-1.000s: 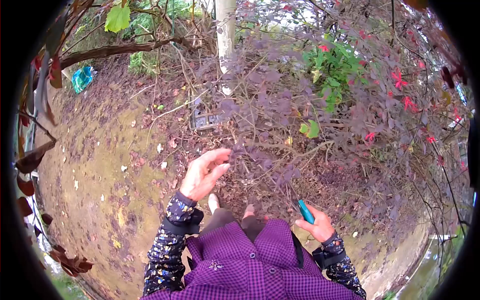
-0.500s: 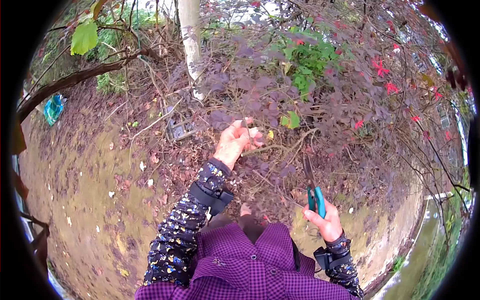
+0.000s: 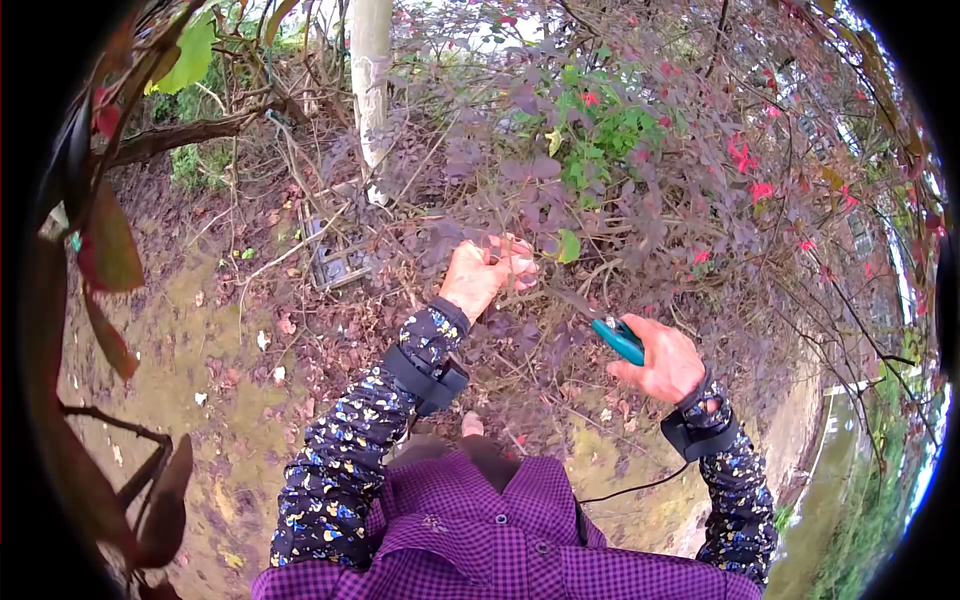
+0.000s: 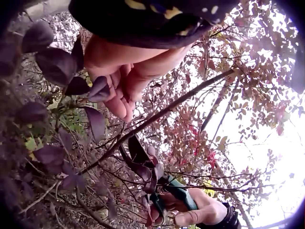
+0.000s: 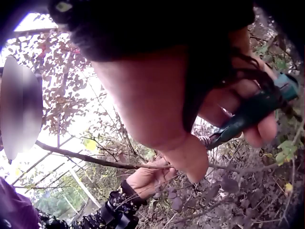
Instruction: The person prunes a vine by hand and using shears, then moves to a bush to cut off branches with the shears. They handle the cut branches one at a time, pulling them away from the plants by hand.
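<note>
My right hand (image 3: 662, 360) grips pruning shears (image 3: 618, 342) by their teal handles, blades pointing toward my left hand. In the left wrist view the dark blades (image 4: 139, 151) lie among purple leaves just under a brown branch (image 4: 167, 109). My left hand (image 3: 480, 275), fingers curled in against the thumb, pinches a thin twig of the purple-leaved shrub (image 3: 640, 215). From the right wrist, the left hand (image 5: 147, 181) overlaps a long branch (image 5: 95, 160). A spring (image 5: 205, 141) shows between the shears' handles, while much of the blades is hidden there.
A pale trunk (image 3: 370, 85) stands at the back, near a dark crate (image 3: 340, 265) on the leaf-strewn ground. A thick vine (image 3: 180, 137) crosses the upper left. Large dark leaves (image 3: 112, 245) hang close at the left edge. A cable (image 3: 640, 488) trails from the right wrist.
My left hand has moved forward and right into the shrub, its fingers now closed on a twig. The shears have risen toward the left hand and now point up and left.
</note>
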`<state>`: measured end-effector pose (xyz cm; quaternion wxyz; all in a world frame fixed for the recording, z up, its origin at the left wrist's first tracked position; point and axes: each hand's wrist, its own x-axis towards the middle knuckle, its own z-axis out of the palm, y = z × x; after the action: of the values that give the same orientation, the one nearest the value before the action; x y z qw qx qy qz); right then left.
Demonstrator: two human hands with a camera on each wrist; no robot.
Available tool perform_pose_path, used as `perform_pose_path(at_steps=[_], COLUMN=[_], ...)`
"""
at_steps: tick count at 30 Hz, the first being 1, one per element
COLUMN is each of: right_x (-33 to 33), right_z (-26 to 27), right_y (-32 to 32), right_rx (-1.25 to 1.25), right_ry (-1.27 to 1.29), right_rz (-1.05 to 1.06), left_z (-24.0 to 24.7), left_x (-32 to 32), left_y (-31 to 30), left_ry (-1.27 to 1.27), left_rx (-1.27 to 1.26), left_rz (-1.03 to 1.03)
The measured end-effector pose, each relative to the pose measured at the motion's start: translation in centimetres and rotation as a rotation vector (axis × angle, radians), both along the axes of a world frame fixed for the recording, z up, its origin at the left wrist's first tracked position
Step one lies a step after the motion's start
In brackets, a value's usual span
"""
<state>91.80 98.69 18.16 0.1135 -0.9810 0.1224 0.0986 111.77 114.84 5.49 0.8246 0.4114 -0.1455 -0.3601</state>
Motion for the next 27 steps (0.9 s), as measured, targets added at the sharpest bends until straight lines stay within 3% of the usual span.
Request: perform_pose_path(at_steps=[3,5,8,16,18,19,20,22,24,27], right_x=[1.9,2.4,3.8,4.3,4.0,3.6,2.9,2.1,0.2,-2.5], right_z=[0.9,1.3,2.9,2.9,2.6,2.2,1.7,0.8,-0.1,-0.7], right_y=[0.0,0.1,0.5,1.3,1.1,0.8,0.5,-0.2,-0.3,0.6], right_rx=[-0.044,-0.1,-0.109,-0.064,-0.022,-0.02,0.082,0.187,0.31,0.514], right_ry=[0.001,-0.03,0.202,0.238,0.286,0.287,0.188,0.095,-0.146,-0.188], right_rz=[0.094,0.19,0.149,0.172,0.12,0.123,0.044,-0.033,-0.029,-0.2], left_z=[-0.3,-0.6,-0.9,-2.9,-2.2,-1.7,-2.3,-3.8,-6.8,-9.9], left_x=[0.3,0.3,0.3,0.1,0.3,0.8,1.1,1.8,1.0,0.0], left_y=[-0.1,0.0,0.1,0.5,1.1,2.0,2.8,4.5,7.3,12.4], left_ry=[-0.038,0.125,0.134,0.041,-0.147,0.017,-0.095,-0.05,-0.279,-0.323], left_rx=[-0.027,-0.225,-0.231,-0.128,-0.043,0.07,0.107,0.244,0.486,0.713], left_rz=[0.002,-0.047,-0.062,-0.005,0.192,0.175,0.234,0.188,0.214,0.191])
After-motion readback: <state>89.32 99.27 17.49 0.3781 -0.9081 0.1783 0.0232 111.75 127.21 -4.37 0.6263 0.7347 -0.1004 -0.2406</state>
